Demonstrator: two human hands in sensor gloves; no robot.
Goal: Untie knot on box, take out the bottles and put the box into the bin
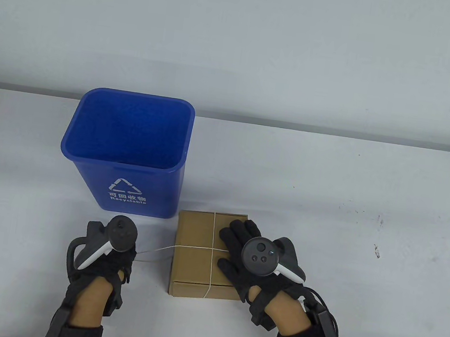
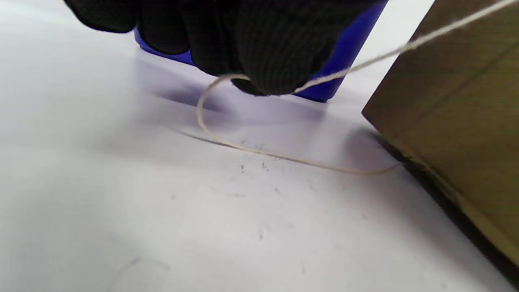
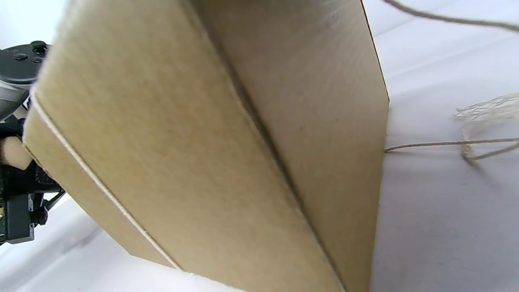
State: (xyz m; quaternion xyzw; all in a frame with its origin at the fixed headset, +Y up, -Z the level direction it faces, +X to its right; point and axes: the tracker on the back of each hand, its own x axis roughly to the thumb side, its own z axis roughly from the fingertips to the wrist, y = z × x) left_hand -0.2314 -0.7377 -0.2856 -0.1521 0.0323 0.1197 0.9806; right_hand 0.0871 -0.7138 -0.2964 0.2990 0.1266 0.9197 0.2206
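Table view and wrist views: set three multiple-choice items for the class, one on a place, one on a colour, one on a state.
1. Where is the bin relative to the box?
A. behind it, toward the left
B. on top of it
C. to its right

2. What colour is the bin?
A. green
B. blue
C. red

3. What is the left hand doing?
A. resting flat on the box
B. pinching the string
C. reaching into the bin

Key: 1 A, the bin stands beyond the box's far left corner; 2 B, its walls are blue; 3 B, the left wrist view shows fingertips pinching the string while the right hand lies on the box.
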